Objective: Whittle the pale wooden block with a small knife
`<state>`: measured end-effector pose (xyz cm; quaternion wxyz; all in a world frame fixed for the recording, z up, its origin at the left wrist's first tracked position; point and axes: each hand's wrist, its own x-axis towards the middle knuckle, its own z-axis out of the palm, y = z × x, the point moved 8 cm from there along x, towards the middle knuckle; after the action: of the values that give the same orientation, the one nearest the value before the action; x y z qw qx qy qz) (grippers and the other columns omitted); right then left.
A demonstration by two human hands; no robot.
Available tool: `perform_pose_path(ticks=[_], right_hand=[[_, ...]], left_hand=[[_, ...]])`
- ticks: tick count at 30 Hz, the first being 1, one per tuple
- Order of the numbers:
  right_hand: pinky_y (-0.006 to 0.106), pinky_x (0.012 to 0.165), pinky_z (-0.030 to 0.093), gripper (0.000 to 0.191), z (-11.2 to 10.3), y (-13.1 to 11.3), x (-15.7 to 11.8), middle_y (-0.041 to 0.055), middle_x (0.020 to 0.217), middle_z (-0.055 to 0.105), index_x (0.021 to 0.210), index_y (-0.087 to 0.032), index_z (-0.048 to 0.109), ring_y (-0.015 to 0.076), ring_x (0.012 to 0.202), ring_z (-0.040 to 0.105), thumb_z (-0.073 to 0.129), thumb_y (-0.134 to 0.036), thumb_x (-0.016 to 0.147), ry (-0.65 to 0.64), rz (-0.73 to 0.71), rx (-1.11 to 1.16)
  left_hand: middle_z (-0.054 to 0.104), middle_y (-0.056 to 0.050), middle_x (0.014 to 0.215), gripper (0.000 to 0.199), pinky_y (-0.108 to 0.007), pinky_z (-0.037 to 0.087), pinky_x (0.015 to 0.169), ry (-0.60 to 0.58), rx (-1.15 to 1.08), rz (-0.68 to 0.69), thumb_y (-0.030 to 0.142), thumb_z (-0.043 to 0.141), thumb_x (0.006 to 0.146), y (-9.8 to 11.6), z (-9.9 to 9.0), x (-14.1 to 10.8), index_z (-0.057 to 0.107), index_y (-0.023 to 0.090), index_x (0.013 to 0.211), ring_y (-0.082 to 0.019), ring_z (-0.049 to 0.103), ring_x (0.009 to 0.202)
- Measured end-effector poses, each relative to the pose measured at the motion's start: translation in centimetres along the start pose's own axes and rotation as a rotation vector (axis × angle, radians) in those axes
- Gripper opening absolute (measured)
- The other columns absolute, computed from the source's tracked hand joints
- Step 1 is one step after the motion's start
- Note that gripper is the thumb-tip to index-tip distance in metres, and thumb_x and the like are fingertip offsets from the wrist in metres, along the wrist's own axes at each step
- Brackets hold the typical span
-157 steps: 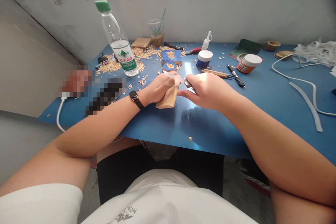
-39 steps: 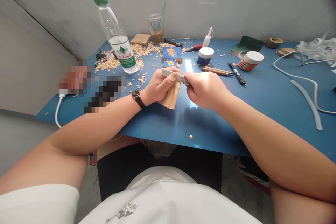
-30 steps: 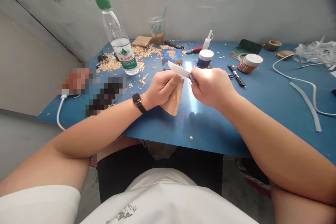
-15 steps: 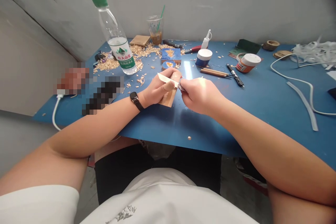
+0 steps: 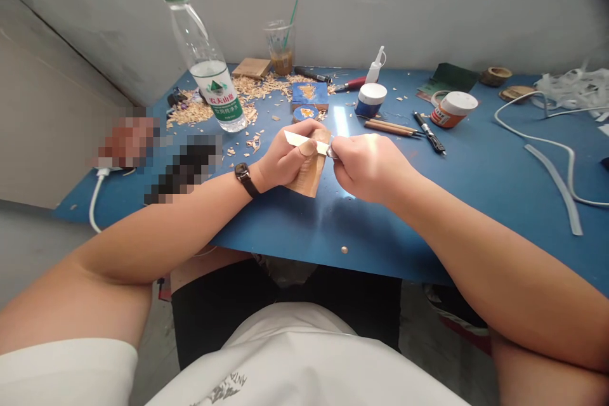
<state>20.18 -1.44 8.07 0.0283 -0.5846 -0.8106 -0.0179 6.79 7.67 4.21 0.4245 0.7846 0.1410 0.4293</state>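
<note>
My left hand, with a dark watch on its wrist, grips a small wooden block above the table. My right hand is closed around the handle of a knife; the fist hides most of that handle. The bright, slant-tipped knife blade points left across the upper part of the block. My left thumb lies against the blade, with the fingers behind the wood. Beyond the hands sit a round blue-topped piece and a blue-painted wooden block.
Wood shavings are scattered around a tall water bottle. A plastic cup stands at the back. Right of centre are a blue paint jar, wooden-handled tools, a black pen and an orange jar. A white cable lies far right.
The block has turned slightly in my left hand, showing more of its face. My right hand has shifted a little to the right with the knife. The whole view has moved slightly.
</note>
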Motion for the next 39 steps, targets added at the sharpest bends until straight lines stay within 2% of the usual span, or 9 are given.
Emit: perform_pose_path(ticks=[4,10,14,17,21,24,28,34,39], right_hand=[[0.038,0.071,0.022,0.037,-0.1,0.7,0.3,0.0122,0.091,0.073,0.118,-0.015,0.082,0.0252,0.073,0.043,0.046,-0.020,0.114,0.064,-0.002,-0.086],[0.038,0.070,0.022,0.040,-0.2,1.6,0.6,0.0094,0.084,0.065,0.119,-0.014,0.084,0.0253,0.072,0.034,0.045,-0.021,0.112,0.101,0.006,-0.162],[0.037,0.073,0.026,0.045,-0.5,1.5,0.5,0.0119,0.098,0.074,0.128,-0.015,0.084,0.0255,0.077,0.045,0.042,-0.022,0.113,0.137,-0.018,-0.127],[0.037,0.074,0.023,0.043,-1.4,1.7,0.3,0.0138,0.107,0.080,0.131,-0.018,0.083,0.0262,0.082,0.053,0.043,-0.028,0.117,0.158,0.054,-0.117],[0.039,0.074,0.021,0.049,-2.3,2.3,0.0,0.0170,0.108,0.081,0.133,-0.017,0.081,0.0249,0.078,0.047,0.044,-0.048,0.128,0.040,0.260,-0.127],[0.038,0.074,0.021,0.052,-2.7,2.1,-0.1,0.0160,0.103,0.079,0.133,-0.016,0.080,0.0240,0.076,0.047,0.052,-0.060,0.129,-0.031,0.302,-0.102],[0.037,0.074,0.024,0.041,-2.3,1.2,0.1,0.0174,0.099,0.079,0.120,-0.013,0.085,0.0255,0.081,0.056,0.057,-0.043,0.125,-0.041,0.221,-0.122],[0.037,0.073,0.027,0.037,-1.5,1.1,0.3,0.0153,0.093,0.078,0.111,-0.014,0.087,0.0262,0.080,0.058,0.057,-0.034,0.117,-0.013,0.152,-0.106],[0.039,0.073,0.025,0.037,-1.5,1.7,0.4,0.0173,0.102,0.083,0.117,-0.016,0.088,0.0270,0.084,0.059,0.055,-0.032,0.116,-0.042,0.183,-0.114]], left_hand=[[0.079,-0.006,0.093,0.082,-0.041,0.063,0.083,0.021,0.014,0.008,0.105,0.070,0.109,0.6,0.2,0.1,0.075,0.023,0.101,-0.022,0.074,0.087],[0.078,-0.006,0.091,0.082,-0.042,0.061,0.082,0.075,0.044,-0.025,0.105,0.068,0.110,0.7,0.1,0.3,0.076,0.024,0.097,-0.023,0.072,0.086],[0.070,-0.004,0.083,0.076,-0.044,0.059,0.080,0.071,0.036,-0.066,0.101,0.073,0.106,0.2,-0.3,0.3,0.075,0.026,0.095,-0.025,0.068,0.083],[0.066,-0.003,0.080,0.067,-0.044,0.057,0.077,0.074,0.019,-0.103,0.092,0.074,0.107,-0.4,-0.8,0.3,0.072,0.026,0.094,-0.025,0.063,0.080],[0.061,-0.003,0.079,0.063,-0.044,0.052,0.075,0.082,0.009,-0.130,0.088,0.073,0.108,-1.0,-1.4,0.3,0.069,0.026,0.095,-0.024,0.058,0.077],[0.058,-0.002,0.078,0.072,-0.044,0.052,0.075,0.067,-0.002,-0.106,0.097,0.071,0.109,-1.0,-1.3,0.4,0.065,0.027,0.092,-0.024,0.058,0.078],[0.055,-0.001,0.079,0.081,-0.042,0.049,0.070,0.034,-0.029,-0.112,0.108,0.070,0.104,-0.8,-0.9,0.4,0.062,0.028,0.094,-0.021,0.054,0.073],[0.068,-0.006,0.089,0.090,-0.045,0.059,0.078,0.023,0.026,-0.116,0.117,0.063,0.099,-0.2,-0.7,0.0,0.070,0.027,0.100,-0.026,0.064,0.085],[0.070,-0.007,0.088,0.080,-0.045,0.059,0.077,0.053,0.029,-0.141,0.106,0.067,0.103,-1.0,-0.9,0.1,0.072,0.027,0.096,-0.027,0.064,0.085]])
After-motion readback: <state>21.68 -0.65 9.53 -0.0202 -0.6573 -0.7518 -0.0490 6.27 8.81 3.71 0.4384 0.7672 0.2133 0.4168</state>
